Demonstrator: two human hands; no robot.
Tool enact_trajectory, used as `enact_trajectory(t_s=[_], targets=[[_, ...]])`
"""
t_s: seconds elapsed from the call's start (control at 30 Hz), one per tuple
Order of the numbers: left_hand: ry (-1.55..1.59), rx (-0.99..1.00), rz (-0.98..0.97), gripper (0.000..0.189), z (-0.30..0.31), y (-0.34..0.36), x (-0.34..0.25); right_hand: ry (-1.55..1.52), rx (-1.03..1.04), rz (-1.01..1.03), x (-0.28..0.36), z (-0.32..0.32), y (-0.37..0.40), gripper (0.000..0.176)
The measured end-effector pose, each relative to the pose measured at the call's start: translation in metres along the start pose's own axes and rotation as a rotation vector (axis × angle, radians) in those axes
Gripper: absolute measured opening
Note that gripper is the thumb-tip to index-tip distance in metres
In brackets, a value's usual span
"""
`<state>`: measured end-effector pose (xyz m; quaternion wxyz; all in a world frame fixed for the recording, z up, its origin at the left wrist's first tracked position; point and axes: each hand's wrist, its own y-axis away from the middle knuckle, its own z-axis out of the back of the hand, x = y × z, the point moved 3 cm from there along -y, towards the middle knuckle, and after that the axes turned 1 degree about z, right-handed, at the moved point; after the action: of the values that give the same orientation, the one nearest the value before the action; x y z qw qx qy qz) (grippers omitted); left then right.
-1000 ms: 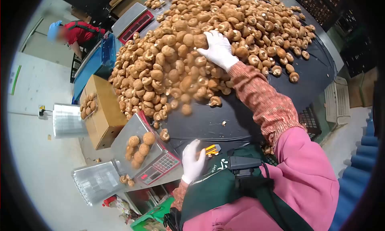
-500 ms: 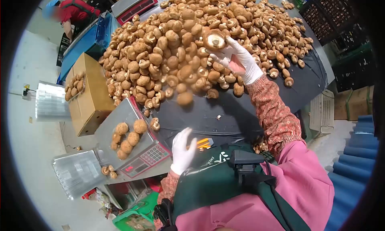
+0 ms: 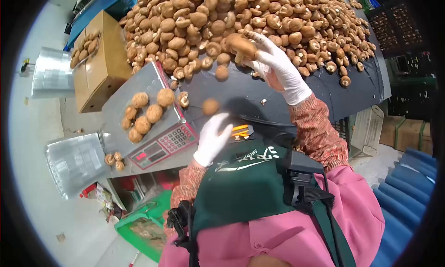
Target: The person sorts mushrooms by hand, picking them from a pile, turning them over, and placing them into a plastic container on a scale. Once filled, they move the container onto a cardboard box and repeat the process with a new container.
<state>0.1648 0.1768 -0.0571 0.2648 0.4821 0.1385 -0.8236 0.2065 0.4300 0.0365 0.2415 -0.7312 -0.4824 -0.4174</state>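
My right hand [image 3: 283, 71], in a white glove, grips a large brown shiitake mushroom [image 3: 241, 46] by its edge between thumb and fingers, above the front of a big mushroom pile [image 3: 259, 21]. Its brown cap is turned mostly to me. My left hand [image 3: 213, 138], also gloved, is low over the table's near edge with its fingers apart and nothing in it. Just beyond those fingers is a blurred single mushroom [image 3: 211, 106]. An orange-handled cutter [image 3: 241, 131] lies to the right of the left hand.
Several mushrooms sit on a scale [image 3: 160, 146] to the left. Beside it stand a cardboard box [image 3: 99, 63] holding a pack of mushrooms and stacks of clear plastic trays [image 3: 76, 162]. A green basket [image 3: 146, 225] is below the table. Dark crates [image 3: 394, 28] stand far right.
The view has shifted, and the person at the back left is out of sight. My right hand has turned its mushroom from gills to cap. A loose mushroom now shows close to my left hand.
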Motion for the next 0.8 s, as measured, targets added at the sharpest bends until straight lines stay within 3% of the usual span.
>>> enact_trajectory(t_s=[0.03, 0.1, 0.17, 0.23, 0.27, 0.3, 0.37, 0.4, 0.5, 0.6, 0.67, 0.77, 0.8], targets=[[0.084, -0.020, 0.016, 0.034, 0.008, -0.005, -0.012, 0.175, -0.035, 0.039, -0.006, -0.005, 0.003, 0.080], [0.471, 0.010, 0.265, 0.038, 0.022, -0.015, -0.027, 0.257, 0.039, 0.073, -0.014, -0.021, 0.011, 0.083], [1.012, -0.045, 0.231, 0.043, 0.034, -0.022, -0.042, 0.362, 0.073, 0.075, -0.022, -0.044, 0.024, 0.081], [1.552, 0.073, 0.167, 0.045, 0.043, -0.030, -0.046, 0.629, 0.126, 0.229, -0.030, -0.059, 0.038, 0.081], [1.343, -0.024, 0.175, 0.047, 0.046, -0.028, -0.051, 0.681, 0.164, 0.252, -0.034, -0.063, 0.042, 0.081], [1.410, -0.019, 0.236, 0.046, 0.045, -0.024, -0.047, 0.733, 0.200, 0.277, -0.036, -0.065, 0.045, 0.080], [1.543, -0.001, 0.355, 0.044, 0.041, -0.018, -0.034, 0.549, 0.191, 0.231, -0.040, -0.063, 0.053, 0.077], [1.772, 0.130, 0.316, 0.041, 0.040, -0.018, -0.029, 0.565, 0.176, 0.204, -0.041, -0.057, 0.053, 0.076], [1.946, 0.215, 0.343, 0.038, 0.034, -0.010, -0.023, 0.676, 0.199, 0.129, -0.038, -0.045, 0.057, 0.069], [1.875, 0.143, 0.584, 0.036, 0.031, -0.007, -0.031, 0.740, 0.367, 0.117, -0.037, -0.050, 0.064, 0.061], [1.846, 0.151, 0.708, 0.037, 0.029, -0.006, -0.036, 0.658, 0.343, -0.037, -0.036, -0.055, 0.067, 0.051], [1.402, 0.328, 0.593, 0.042, 0.029, -0.003, -0.026, 0.610, 0.207, -0.191, -0.041, -0.051, 0.068, 0.042], [1.146, 0.217, 0.638, 0.048, 0.027, -0.001, -0.031, 0.584, 0.161, -0.240, -0.044, -0.049, 0.068, 0.040]])
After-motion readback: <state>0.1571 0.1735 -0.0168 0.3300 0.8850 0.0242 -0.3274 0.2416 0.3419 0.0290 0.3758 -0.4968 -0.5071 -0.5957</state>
